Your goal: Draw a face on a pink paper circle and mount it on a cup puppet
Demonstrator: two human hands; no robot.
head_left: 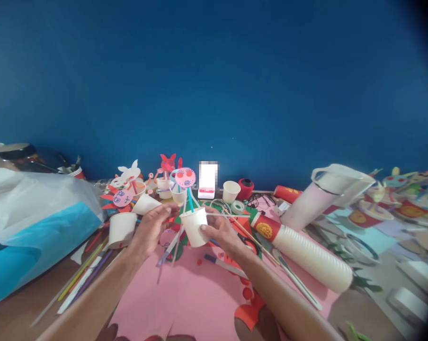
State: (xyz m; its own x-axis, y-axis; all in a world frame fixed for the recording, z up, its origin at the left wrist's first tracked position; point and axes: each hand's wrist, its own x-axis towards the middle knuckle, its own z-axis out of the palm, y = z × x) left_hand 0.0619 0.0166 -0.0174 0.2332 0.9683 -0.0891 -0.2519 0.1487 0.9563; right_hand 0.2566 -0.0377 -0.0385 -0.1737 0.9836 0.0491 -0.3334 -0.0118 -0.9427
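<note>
A white paper cup (194, 228) is tilted in my right hand (221, 232), whose thumb presses its side. Out of the cup rises a blue straw (190, 200), topped by a pink paper face (185, 177) with red eyes and drawn lashes. Thin white strips stick out around the rim, and some hang down on the left. Just left of the cup, my left hand (155, 227) has its fingers bent but apart, with nothing clearly held in it. Below both hands lies a pink paper sheet (178, 289) with red dots.
Paper-cup figures, one with a white animal head (130, 170), stand left. A long stack of cups (311, 255) lies right, beside a white jug (313, 199). A tape roll (238, 207), scissors (249, 242) and a bright-screened phone (207, 177) are near. A blue-white bag (47, 246) bulges left.
</note>
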